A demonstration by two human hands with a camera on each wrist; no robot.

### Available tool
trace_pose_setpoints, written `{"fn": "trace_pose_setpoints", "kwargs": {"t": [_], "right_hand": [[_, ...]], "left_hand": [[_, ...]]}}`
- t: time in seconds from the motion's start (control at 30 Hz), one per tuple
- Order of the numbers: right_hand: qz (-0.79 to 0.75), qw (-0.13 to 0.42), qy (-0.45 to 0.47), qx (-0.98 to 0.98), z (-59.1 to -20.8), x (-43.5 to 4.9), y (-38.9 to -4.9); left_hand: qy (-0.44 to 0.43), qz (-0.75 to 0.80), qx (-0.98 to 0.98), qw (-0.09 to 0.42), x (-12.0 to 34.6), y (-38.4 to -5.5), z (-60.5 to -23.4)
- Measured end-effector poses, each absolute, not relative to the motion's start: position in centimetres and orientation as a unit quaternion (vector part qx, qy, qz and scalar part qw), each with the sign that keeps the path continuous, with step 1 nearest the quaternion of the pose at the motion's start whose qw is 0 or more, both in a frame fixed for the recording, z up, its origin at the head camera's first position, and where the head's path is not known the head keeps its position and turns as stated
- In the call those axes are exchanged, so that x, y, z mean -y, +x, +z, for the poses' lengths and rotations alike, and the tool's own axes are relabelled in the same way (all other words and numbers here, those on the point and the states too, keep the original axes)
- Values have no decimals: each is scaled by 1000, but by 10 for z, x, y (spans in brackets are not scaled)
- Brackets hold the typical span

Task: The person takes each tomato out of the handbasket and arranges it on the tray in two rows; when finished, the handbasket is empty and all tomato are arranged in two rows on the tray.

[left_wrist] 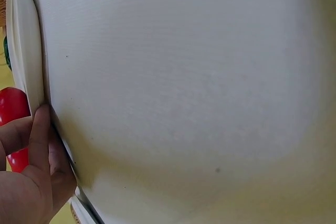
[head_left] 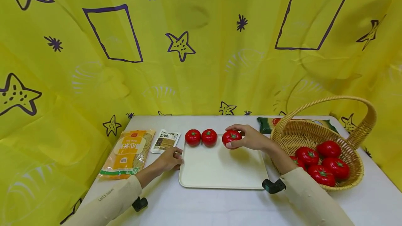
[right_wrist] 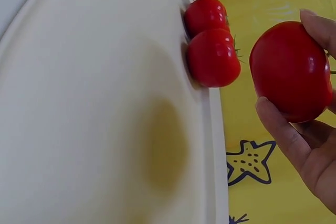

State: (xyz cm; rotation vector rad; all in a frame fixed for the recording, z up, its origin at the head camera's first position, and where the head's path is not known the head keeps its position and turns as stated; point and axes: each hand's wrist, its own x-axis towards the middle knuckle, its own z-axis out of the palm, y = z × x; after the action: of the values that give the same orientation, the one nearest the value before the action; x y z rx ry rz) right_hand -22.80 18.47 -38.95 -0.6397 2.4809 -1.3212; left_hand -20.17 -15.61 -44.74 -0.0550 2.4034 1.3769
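Note:
My right hand [head_left: 248, 137] holds a red tomato [right_wrist: 291, 72] between thumb and fingers, raised above the far part of the cream tray [head_left: 223, 170]. Its shadow falls on the tray surface below. Two more tomatoes, the left one [head_left: 192, 137] and its neighbour [head_left: 209, 137], sit side by side in the tray's far left corner, green stems showing. At the tray's left edge, my left hand [head_left: 171, 159] pinches the rim with thumb and fingers. In the left wrist view its thumb [left_wrist: 39, 135] lies right at the rim.
A wicker basket [head_left: 355, 149] with several tomatoes stands to the right, its tall handle arching up. Behind it lies a green package [head_left: 265, 125]. Left of the tray are an orange noodle bag [head_left: 128, 152] and a small white packet [head_left: 165, 140]. A yellow patterned curtain [head_left: 201, 79] hangs behind the table.

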Motion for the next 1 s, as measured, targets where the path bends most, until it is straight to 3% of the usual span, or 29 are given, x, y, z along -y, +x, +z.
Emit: {"fn": "trace_pose_setpoints", "kwargs": {"t": [1.0], "right_hand": [[-442, 146, -169, -869, -406, -176, -246]], "left_hand": [[-18, 492, -851, 182, 157, -202, -449]]}}
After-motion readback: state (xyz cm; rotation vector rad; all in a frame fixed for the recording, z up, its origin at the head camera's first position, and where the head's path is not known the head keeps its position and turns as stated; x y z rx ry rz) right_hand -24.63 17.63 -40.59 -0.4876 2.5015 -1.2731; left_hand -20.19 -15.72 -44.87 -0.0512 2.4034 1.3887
